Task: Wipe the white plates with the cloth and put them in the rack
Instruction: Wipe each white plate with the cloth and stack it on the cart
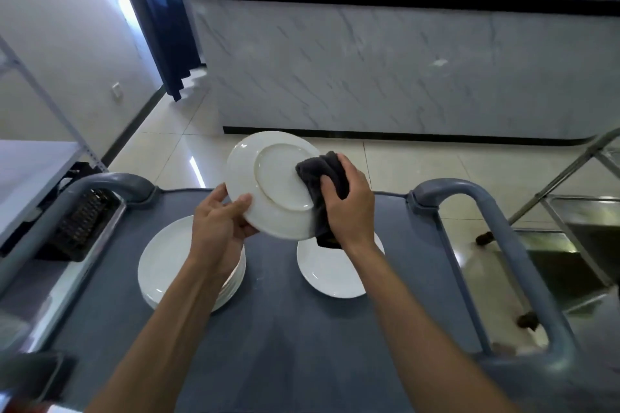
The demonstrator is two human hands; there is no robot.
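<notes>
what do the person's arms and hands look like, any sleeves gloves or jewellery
Both arms are bare all the way to the bottom edge of the picture, with no sleeves showing. The left hand and right hand wear no gloves. No watch, bracelet or ring shows on either wrist or on the fingers that are visible.

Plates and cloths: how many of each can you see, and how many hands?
White plate held up in the hands: 1
Stack of white plates: 1 stack, number in it unclear
Single white plate on the cart: 1
Dark cloth: 1
Hands, left and right: 2
Total: 6
</notes>
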